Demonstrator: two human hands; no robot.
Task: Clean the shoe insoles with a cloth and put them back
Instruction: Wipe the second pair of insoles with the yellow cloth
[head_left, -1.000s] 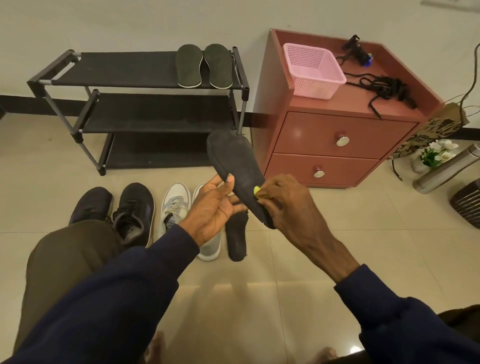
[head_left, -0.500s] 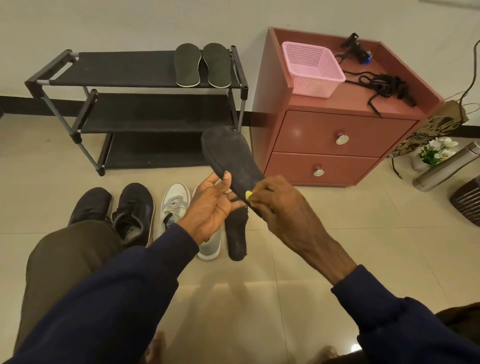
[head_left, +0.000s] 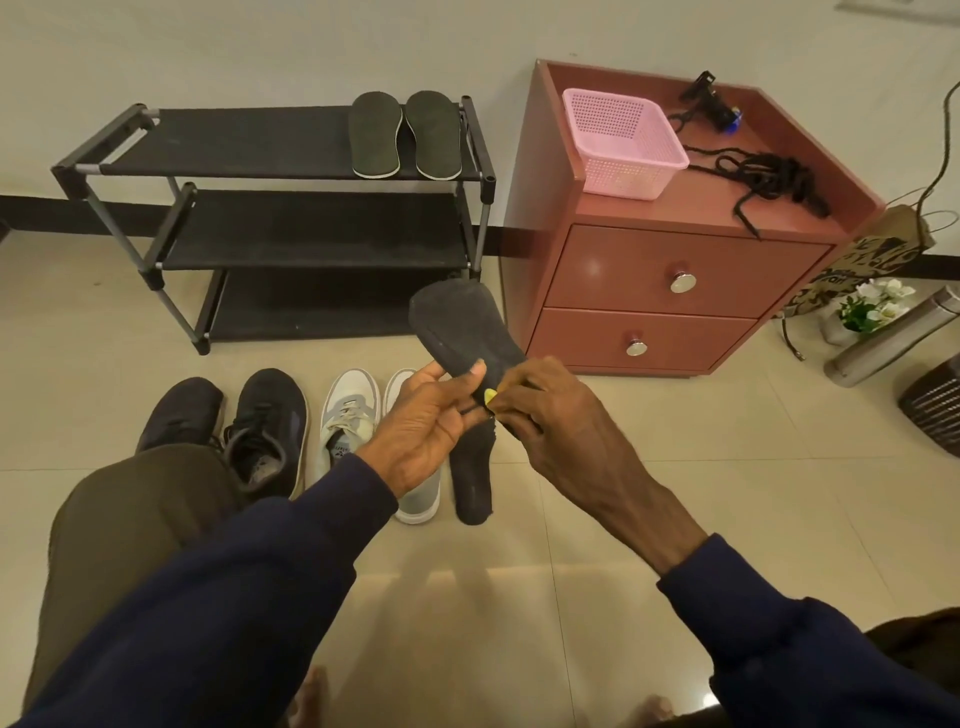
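The left hand (head_left: 431, 423) holds a dark insole (head_left: 460, 325) tilted above the floor (head_left: 649, 467), and the right hand (head_left: 553, 415) pinches a small yellow cloth (head_left: 489, 398) against its lower part.

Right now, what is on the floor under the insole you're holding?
Another dark insole lies on the floor beside a white shoe. Its far end is covered by the left hand gripping the held insole and the right hand pinching a yellow cloth.

Tiled floor (head_left: 649, 467): black shoes (head_left: 265, 421), white shoes (head_left: 347, 415), one dark insole (head_left: 471, 488). Rack's top shelf (head_left: 249, 140): two insoles (head_left: 375, 135). Cabinet top (head_left: 701, 208): pink basket (head_left: 623, 143), black cords (head_left: 769, 179).
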